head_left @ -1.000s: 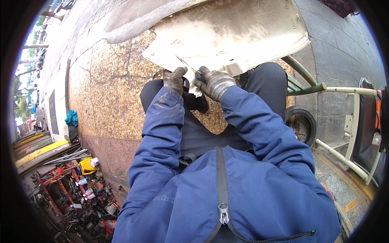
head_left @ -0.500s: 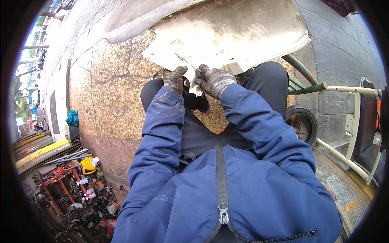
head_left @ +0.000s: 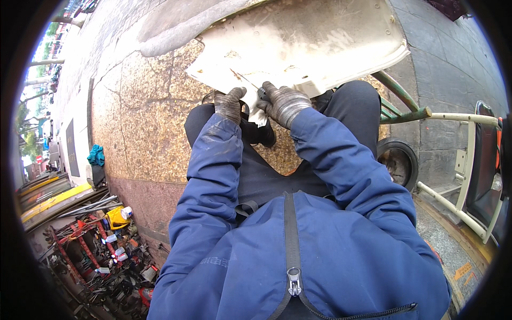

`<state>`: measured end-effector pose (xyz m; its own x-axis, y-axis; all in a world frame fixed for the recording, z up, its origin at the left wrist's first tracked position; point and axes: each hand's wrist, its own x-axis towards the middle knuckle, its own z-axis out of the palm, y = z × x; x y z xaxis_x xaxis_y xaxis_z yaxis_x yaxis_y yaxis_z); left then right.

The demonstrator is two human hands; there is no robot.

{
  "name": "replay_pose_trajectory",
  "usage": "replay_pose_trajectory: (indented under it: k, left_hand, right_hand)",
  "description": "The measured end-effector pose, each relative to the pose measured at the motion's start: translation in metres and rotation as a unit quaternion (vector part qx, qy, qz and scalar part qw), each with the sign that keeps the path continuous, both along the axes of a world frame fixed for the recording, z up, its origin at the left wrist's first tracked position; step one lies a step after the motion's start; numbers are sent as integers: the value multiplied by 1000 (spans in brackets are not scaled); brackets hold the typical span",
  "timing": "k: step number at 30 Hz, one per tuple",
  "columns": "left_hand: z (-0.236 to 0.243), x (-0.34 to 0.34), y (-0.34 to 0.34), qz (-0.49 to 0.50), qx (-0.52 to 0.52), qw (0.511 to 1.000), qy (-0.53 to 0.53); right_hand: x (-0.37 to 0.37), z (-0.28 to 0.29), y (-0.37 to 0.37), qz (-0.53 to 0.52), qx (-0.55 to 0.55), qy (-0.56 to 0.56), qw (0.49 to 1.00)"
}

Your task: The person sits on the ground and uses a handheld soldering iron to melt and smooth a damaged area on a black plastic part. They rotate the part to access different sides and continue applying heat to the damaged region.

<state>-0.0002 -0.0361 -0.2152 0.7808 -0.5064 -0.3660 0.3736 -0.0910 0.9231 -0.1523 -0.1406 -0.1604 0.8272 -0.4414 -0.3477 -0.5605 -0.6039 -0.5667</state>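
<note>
A large white panel [head_left: 330, 48], dirty on its upper face, lies tilted across my knees at the far side. My left hand [head_left: 229, 105], in a grey work glove, is closed on the panel's near edge, thumb on top. My right hand [head_left: 285, 104], gloved alike, is closed round the dark handle of a tool with a long thin shaft [head_left: 245, 80]; its exact kind I cannot make out. The shaft slants to the far left over the panel, near a brownish crack or mark. The tip appears close to the surface, but contact is unclear.
A green metal frame [head_left: 400, 98] stands beside my right knee, with a small black wheel [head_left: 397, 162] near it. Further right is a pale-framed chair [head_left: 469, 165]. At lower left lie many jumbled tools [head_left: 101, 256], a yellow container [head_left: 117, 217] and metal bars [head_left: 58, 205].
My right hand and the tool have shifted very slightly. My left hand and the panel stay nearly as they were.
</note>
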Motion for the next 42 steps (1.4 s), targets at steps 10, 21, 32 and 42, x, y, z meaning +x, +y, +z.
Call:
replay_pose_trajectory:
  k: [10, 21, 32, 42]
  left_hand:
    - [5, -4, -1, -2, -37, 999, -25]
    - [12, -8, -1, 12, 11, 1000, 8]
    - [19, 9, 9, -36, -180, 977, 108]
    - [51, 70, 2, -39, -246, 940, 231]
  right_hand:
    - [3, 1, -7, 34, -1, 8, 999]
    - [1, -3, -9, 23, -12, -6, 1000]
    - [-2, -9, -10, 2, 5, -11, 1000]
    - [-2, -9, -9, 28, -26, -3, 999]
